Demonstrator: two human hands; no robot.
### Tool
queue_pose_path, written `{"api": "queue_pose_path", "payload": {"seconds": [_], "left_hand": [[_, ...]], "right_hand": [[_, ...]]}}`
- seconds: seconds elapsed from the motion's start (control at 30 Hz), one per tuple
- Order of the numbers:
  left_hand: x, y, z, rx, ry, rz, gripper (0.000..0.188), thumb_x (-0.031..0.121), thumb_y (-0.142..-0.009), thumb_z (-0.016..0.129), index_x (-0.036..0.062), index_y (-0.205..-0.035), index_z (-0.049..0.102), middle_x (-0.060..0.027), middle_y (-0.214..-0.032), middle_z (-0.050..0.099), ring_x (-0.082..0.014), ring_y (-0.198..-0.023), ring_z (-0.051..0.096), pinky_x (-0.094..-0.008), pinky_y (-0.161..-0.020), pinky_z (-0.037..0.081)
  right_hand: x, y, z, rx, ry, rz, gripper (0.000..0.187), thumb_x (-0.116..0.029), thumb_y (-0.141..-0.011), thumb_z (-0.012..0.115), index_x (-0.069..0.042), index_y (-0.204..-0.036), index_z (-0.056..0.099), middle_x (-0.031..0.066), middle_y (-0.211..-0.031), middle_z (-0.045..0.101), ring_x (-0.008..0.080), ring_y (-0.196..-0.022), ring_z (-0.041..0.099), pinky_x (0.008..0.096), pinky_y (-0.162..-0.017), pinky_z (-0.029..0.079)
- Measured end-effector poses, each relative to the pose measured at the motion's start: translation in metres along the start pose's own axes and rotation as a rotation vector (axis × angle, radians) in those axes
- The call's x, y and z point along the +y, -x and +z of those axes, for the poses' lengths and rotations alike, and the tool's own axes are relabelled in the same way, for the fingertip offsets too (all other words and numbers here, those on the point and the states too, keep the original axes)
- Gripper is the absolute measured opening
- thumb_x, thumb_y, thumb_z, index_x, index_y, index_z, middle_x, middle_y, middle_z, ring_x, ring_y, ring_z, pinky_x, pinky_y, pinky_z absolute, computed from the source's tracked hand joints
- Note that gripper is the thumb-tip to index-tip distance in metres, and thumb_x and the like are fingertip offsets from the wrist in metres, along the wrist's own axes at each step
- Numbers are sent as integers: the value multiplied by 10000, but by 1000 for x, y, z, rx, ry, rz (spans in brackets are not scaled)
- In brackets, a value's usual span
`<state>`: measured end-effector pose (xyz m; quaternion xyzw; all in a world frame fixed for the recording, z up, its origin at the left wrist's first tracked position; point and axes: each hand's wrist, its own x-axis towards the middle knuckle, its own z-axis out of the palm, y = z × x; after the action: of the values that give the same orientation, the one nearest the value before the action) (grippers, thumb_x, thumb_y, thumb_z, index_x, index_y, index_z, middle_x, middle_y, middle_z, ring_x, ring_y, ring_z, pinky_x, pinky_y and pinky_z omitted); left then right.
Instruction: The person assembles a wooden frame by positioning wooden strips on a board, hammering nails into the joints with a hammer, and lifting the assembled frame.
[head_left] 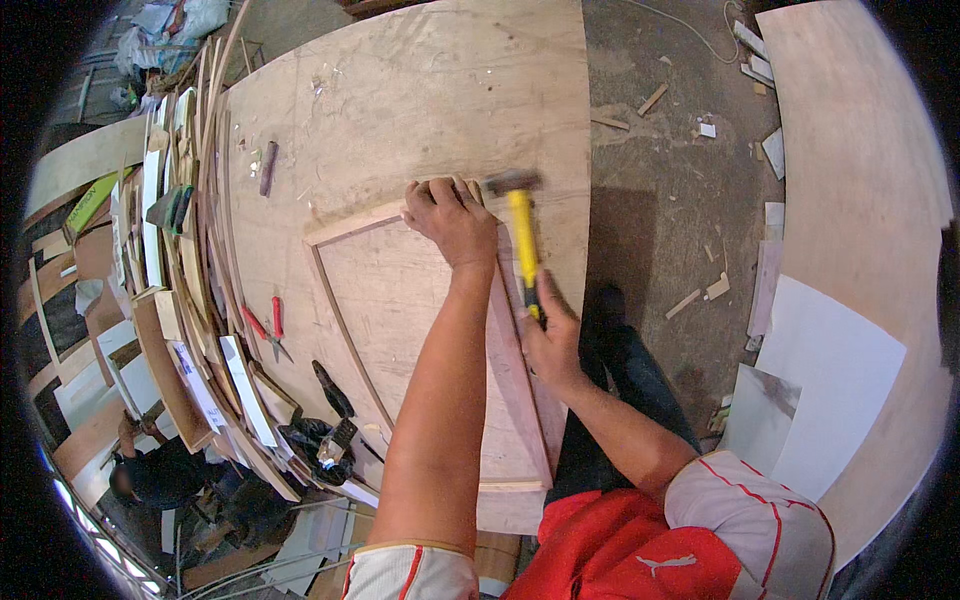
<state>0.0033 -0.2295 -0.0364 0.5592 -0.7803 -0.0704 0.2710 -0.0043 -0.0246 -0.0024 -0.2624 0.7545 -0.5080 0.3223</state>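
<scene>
A four-sided wooden frame [357, 222] of thin strips lies on the plywood-topped table. My left hand [455, 222] is closed over its far right corner, fingers curled round the far strip. Whether a nail is held there is hidden. My right hand [553, 335] grips a hammer [522, 240] by the black end of its yellow handle. The dark hammer head, slightly smeared by motion, is just right of my left fingers.
Left of the frame lie red-handled pliers [277, 318] and a dark purplish stick [268, 168]. Long wood strips [205, 230] pile along the table's left side. A person [165, 475] is at the lower left. Wood scraps [683, 304] litter the floor; a plywood sheet [850, 200] stands right.
</scene>
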Motion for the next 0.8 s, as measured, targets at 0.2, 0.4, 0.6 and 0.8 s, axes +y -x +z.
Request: {"api": "queue_pose_path", "payload": {"seconds": [0.2, 0.4, 0.6, 0.8], "left_hand": [[-2, 4, 4, 15, -2, -5, 174, 147, -933, 672, 15, -1023, 605, -267, -1187, 571, -458, -1233, 497, -610, -1055, 322], [-3, 4, 3, -2, -3, -22, 171, 163, -954, 653, 22, -1039, 609, -261, -1199, 574, -460, -1243, 503, -642, -1078, 302], [-5, 5, 3, 4, -4, -34, 159, 176, -973, 637, 42, -1052, 608, -241, -1203, 575, -458, -1252, 503, -673, -1078, 291], [-9, 5, 4, 29, -12, -17, 133, 171, -973, 630, 57, -1035, 600, -218, -1182, 576, -435, -1213, 520, -652, -1037, 313]], "right_hand": [[-1, 1, -3, 4, -6, 48, 704, -42, -923, 706, 14, -1565, 421, 295, -1544, 493, 385, -1436, 510, 405, -1181, 411], [-7, 3, -3, 75, -39, -1, 675, -4, -916, 667, 49, -1546, 431, 321, -1520, 504, 435, -1406, 526, 448, -1181, 403], [0, 0, -3, 8, -18, -27, 685, -15, -911, 690, 19, -1549, 444, 309, -1503, 528, 412, -1401, 539, 424, -1166, 424], [-4, -2, -7, -47, -74, 34, 686, -26, -914, 701, 7, -1551, 448, 299, -1524, 511, 391, -1423, 522, 404, -1178, 413]]}}
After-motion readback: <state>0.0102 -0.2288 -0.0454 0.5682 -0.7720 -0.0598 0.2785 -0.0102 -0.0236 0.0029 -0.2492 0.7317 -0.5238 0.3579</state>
